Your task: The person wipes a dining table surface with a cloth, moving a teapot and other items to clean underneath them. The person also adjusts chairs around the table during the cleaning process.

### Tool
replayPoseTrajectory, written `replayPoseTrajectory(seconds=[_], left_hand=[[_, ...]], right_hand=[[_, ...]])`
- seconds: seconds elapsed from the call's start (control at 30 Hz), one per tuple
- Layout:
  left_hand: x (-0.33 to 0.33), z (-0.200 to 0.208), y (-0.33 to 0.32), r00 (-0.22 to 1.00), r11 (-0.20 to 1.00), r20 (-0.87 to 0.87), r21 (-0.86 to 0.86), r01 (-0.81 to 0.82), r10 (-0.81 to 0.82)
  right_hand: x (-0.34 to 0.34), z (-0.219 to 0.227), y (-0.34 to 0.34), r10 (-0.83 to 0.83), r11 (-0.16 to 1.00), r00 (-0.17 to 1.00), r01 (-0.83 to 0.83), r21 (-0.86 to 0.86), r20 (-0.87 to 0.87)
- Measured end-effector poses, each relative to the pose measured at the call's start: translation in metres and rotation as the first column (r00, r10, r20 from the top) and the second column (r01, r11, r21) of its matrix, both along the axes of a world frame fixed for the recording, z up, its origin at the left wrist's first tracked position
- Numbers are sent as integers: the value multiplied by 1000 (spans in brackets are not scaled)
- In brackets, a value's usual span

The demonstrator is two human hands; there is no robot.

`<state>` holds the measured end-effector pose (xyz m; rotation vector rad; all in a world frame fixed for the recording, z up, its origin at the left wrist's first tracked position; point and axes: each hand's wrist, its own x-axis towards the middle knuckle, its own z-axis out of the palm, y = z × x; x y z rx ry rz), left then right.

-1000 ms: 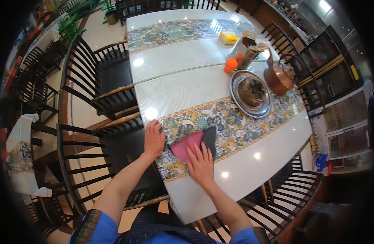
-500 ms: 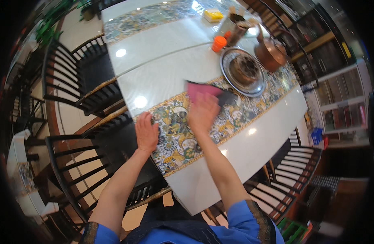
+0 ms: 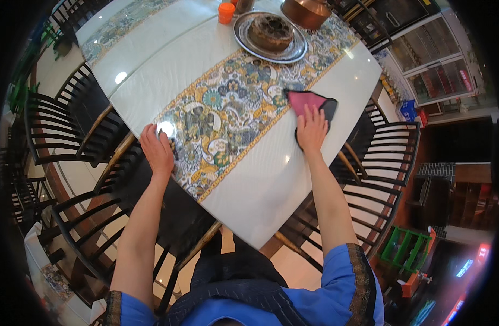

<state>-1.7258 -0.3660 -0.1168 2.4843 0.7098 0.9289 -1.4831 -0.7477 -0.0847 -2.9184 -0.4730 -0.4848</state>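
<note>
My right hand [image 3: 313, 129] lies with its fingers stretched out on a pink and black cloth [image 3: 306, 99], pressing it on the white table [image 3: 249, 195] near its right edge. Pink shows ahead of the fingertips, and black fabric shows around the hand. What lies under the palm is hidden. At the table's left edge, my left hand [image 3: 158, 150] rests with its fingers apart and holds nothing that I can see. Between both hands runs a band of yellow, grey and green floral pattern [image 3: 211, 108] under a glossy surface.
Towards the far side, a round silver tray [image 3: 247, 50] bears a dark ring-shaped object [image 3: 270, 32]. A copper pot [image 3: 306, 13] and an orange container [image 3: 226, 12] stand beside it. Black slatted chairs [image 3: 65, 127] line the table. A green crate [image 3: 406, 247] is at the lower right.
My right hand and the cloth have moved from the patterned band onto the white strip to the right. My left hand stays at the table edge. The view has shifted, cutting off the far tabletop things.
</note>
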Motion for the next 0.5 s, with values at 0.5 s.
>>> replayPoseTrajectory(seconds=[0.5], left_hand=[[-76,28,60,994,953,31,-280,113,-108]], right_hand=[[-182,-3,-35,511,859,857,-512,-4,-66]])
